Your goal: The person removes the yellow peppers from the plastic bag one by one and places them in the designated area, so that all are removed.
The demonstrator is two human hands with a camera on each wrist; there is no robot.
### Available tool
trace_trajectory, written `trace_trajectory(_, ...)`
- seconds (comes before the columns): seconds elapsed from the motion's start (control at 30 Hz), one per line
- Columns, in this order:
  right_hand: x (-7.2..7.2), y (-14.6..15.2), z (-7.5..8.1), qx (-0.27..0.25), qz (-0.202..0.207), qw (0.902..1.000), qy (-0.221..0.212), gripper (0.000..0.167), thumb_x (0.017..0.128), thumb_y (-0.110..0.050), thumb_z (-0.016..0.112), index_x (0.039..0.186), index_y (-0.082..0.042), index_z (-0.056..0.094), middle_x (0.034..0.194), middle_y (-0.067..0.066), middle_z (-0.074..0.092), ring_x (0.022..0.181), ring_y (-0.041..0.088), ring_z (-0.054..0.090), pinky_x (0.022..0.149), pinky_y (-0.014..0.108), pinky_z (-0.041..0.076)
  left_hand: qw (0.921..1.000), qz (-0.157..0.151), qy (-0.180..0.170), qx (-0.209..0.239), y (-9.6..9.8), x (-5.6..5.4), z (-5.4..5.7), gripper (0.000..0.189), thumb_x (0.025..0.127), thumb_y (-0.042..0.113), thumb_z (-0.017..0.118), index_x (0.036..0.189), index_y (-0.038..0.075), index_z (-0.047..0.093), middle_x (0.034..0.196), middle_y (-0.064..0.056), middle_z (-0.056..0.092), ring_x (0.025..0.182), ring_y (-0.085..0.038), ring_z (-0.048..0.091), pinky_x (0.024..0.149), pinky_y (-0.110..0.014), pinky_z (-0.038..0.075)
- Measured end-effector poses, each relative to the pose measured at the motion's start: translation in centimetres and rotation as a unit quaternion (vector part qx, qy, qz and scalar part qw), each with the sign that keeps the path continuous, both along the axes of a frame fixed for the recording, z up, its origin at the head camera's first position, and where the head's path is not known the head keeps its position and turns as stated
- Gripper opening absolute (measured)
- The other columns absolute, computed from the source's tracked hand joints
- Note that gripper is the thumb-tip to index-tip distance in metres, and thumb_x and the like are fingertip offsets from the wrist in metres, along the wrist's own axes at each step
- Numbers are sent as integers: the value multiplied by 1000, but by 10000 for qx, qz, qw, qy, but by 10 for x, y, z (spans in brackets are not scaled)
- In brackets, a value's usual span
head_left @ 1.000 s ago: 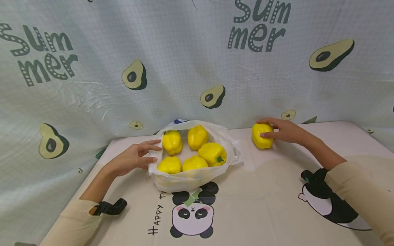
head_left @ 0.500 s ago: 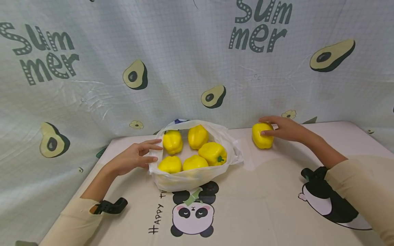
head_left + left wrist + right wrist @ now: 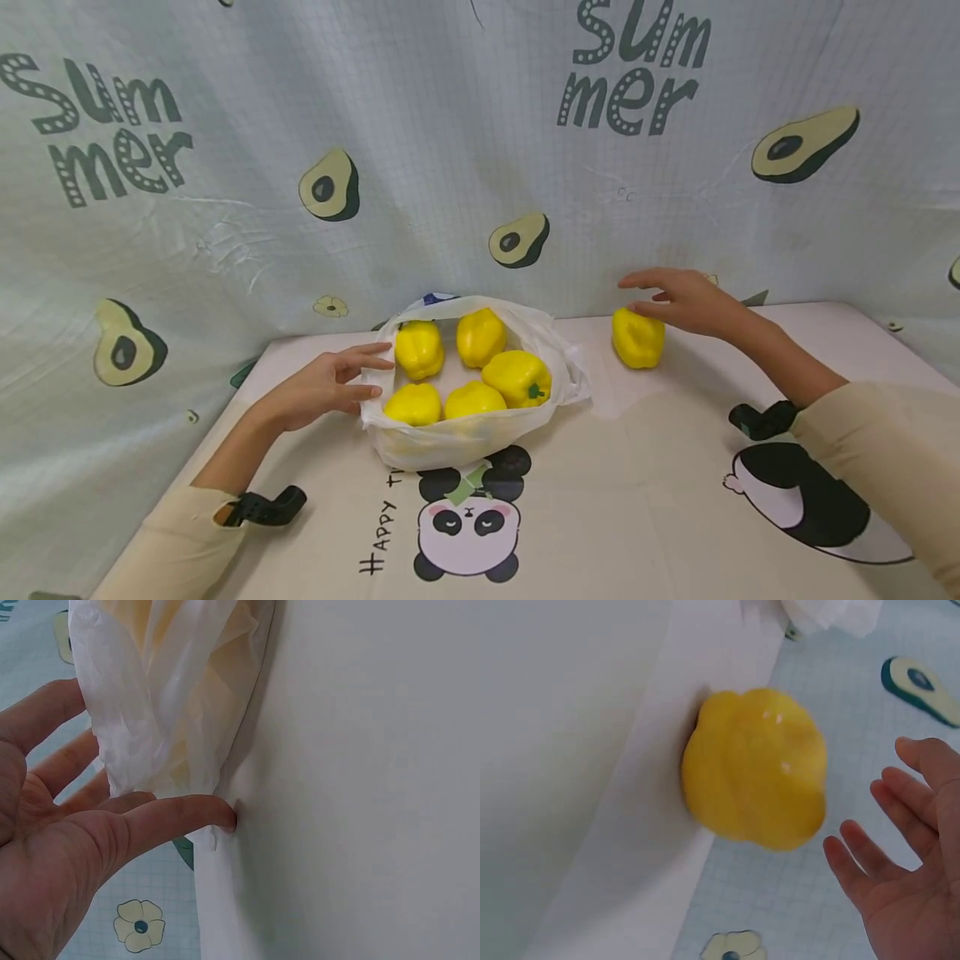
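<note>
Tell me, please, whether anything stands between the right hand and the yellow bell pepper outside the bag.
Nothing visible does. In the right wrist view, open space lies between the right hand and the yellow bell pepper, with only the printed backdrop behind. In the head view, the white plastic bag stands left of the pepper, off that path.

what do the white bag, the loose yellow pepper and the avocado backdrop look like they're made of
White bag: probably thin plastic film with a soft sheen; it creases and yellow shows through. Loose yellow pepper: smooth, glossy skin with bright highlights; real or artificial, I can't tell. Avocado backdrop: maybe plastic or coated cloth; it wrinkles and catches light in shiny streaks.
</note>
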State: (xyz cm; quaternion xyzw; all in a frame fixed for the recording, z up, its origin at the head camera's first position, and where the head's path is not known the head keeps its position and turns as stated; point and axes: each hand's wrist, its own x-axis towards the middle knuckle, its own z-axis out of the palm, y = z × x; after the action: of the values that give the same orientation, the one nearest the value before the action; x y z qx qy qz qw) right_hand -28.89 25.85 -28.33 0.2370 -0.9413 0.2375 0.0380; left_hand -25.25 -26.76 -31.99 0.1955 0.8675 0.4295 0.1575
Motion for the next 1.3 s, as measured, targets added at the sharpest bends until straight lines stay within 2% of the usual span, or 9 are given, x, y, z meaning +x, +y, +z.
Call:
trace_trajectory(0.23, 9, -22, 19, 192, 356, 9991, 80, 41, 101, -21, 65, 140, -10, 60, 141, 18, 60, 123, 45, 59, 99, 59, 52, 10000, 20, -72, -12, 1, 1, 3, 56, 95, 27, 73, 142, 1, 56, 168, -11, 23, 152, -48, 13, 93, -46, 58)
trace_trajectory(0.4, 12, -40, 29, 224, 602, 9979, 36, 40, 100, -20, 66, 139, -12, 61, 136, 13, 64, 120, 41, 63, 99, 55, 53, 10000, -64, -68, 32, 2, 2, 3, 56, 95, 25, 72, 143, -1, 56, 168, -12, 22, 152, -49, 13, 93, -46, 58)
trace_trajectory(0.83, 4, -95, 45, 703, 1313, 9885, -276, 36, 101, -21, 64, 136, -12, 63, 137, 9, 64, 119, 32, 64, 96, 45, 57, 9999, -133, -7, -19, 3, 3, 3, 55, 95, 22, 72, 142, -1, 56, 168, -14, 21, 151, -51, 13, 91, -45, 59)
trace_trajectory(1.1, -3, -133, 54, 854, 1867, 9776, -468, 35, 101, -20, 64, 135, -11, 65, 135, 8, 65, 121, 26, 63, 96, 38, 57, 9999, -97, -80, -16, 3, 2, 3, 54, 95, 21, 72, 143, -1, 55, 168, -13, 21, 152, -50, 13, 93, -46, 58)
trace_trajectory(1.3, -13, -157, 59, 1092, 2311, 9653, -533, 35, 102, -20, 62, 135, -8, 65, 136, 9, 65, 121, 25, 63, 99, 39, 55, 9999, -143, -83, 48, 3, 1, 3, 56, 95, 21, 73, 143, -1, 55, 168, -14, 21, 152, -50, 11, 95, -48, 57)
